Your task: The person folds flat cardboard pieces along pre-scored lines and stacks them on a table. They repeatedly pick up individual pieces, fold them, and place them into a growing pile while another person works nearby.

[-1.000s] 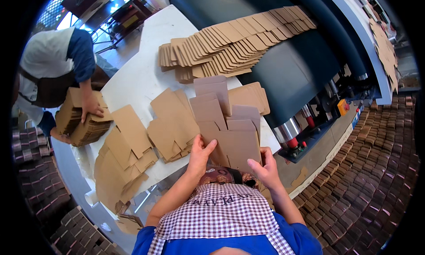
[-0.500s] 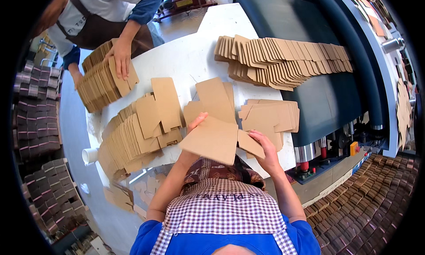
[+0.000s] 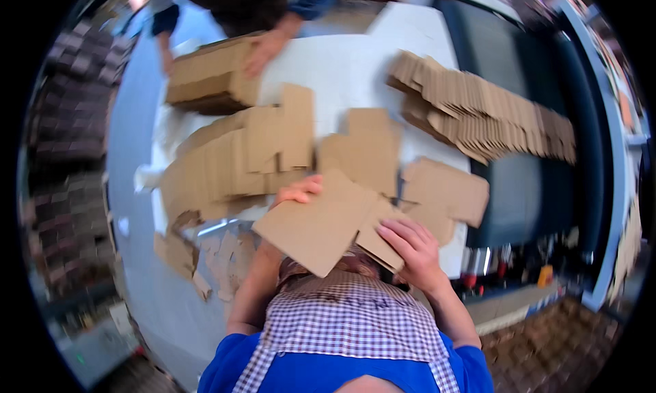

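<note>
Near table (image 3: 355, 72) edge crowded: flat cardboard blanks cover most of the white top, bare room only at the far centre. I see my left hand (image 3: 299, 190) with its grip closed on the far-left edge of one raised cardboard blank (image 3: 318, 226); right hand (image 3: 413, 251) grips its near-right corner, fingers curled over. A co-worker's hand (image 3: 265, 48) rests on one squared stack (image 3: 208, 75). One long shingled row of blanks (image 3: 478, 109) lies right.

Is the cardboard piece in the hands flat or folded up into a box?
Flat. The cardboard piece shows as one thin sheet, gripped at its edges by the left hand and right hand.
</note>
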`<action>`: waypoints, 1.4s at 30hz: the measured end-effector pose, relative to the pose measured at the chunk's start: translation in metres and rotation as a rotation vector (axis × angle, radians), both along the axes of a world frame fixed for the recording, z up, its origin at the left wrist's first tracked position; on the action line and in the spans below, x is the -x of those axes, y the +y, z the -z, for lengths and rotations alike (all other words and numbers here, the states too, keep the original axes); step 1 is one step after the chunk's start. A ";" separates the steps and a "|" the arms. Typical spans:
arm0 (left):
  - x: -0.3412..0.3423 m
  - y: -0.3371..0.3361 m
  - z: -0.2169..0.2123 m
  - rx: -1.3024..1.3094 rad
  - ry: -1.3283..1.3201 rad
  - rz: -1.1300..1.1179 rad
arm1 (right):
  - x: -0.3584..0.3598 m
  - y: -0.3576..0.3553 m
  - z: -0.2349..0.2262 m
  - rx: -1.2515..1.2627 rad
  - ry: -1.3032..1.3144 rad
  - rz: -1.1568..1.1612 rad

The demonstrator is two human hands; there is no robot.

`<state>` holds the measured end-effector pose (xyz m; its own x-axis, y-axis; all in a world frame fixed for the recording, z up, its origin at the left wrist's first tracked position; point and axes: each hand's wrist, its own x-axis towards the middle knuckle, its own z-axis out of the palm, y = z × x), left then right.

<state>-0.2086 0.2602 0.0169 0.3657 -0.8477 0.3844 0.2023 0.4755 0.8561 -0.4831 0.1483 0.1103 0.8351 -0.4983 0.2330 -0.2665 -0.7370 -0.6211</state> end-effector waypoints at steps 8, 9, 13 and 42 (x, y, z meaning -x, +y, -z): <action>-0.026 0.092 -0.073 -0.520 -0.018 -0.731 | -0.079 0.033 -0.041 -0.336 -0.023 -0.346; -0.024 0.112 -0.072 -0.516 -0.100 -0.865 | -0.103 0.047 -0.044 -0.373 -0.056 -0.372; -0.027 0.189 -0.068 -0.513 -0.115 -1.245 | -0.202 0.109 -0.047 -0.588 -0.045 -0.481; 0.019 0.003 -0.017 -0.532 -0.616 0.075 | 0.053 0.040 0.119 -0.794 -0.607 1.565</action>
<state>-0.2272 0.2628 0.0341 0.1555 -0.9871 0.0374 -0.3633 -0.0220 0.9314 -0.5363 0.1885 -0.0087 -0.5344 -0.7657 -0.3580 0.0307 0.4056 -0.9135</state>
